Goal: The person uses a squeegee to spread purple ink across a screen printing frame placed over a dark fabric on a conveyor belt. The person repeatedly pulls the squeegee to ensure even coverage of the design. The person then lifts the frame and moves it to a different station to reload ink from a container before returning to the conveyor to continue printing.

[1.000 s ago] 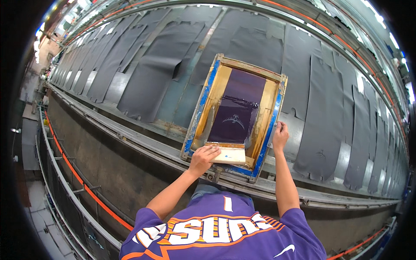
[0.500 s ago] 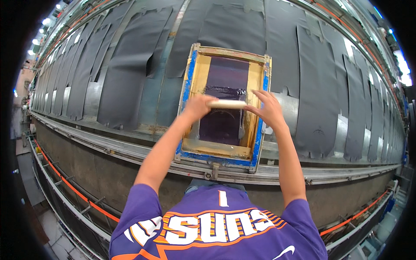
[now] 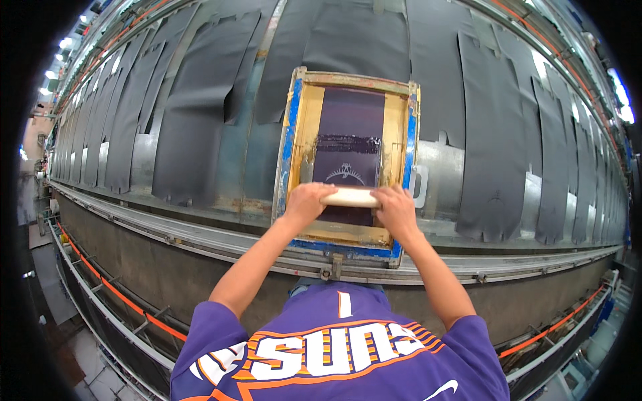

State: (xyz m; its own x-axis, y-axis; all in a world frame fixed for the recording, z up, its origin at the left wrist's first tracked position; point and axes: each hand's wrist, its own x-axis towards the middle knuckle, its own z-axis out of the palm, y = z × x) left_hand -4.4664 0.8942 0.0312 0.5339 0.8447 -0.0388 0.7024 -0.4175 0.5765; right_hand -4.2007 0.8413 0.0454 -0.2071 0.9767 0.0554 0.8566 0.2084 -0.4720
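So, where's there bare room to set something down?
Bare table shows between the blue-edged frame and the dark sheet to its left, and between the white handle and the sheet at right. Over the frame it's crowded: left hand and right hand grip the pale bar.

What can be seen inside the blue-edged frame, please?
The frame holds a dark screen with a glossy band and, nearer the person, a pale arched design. The left hand and right hand grip a pale bar; the screen beneath it is hidden.
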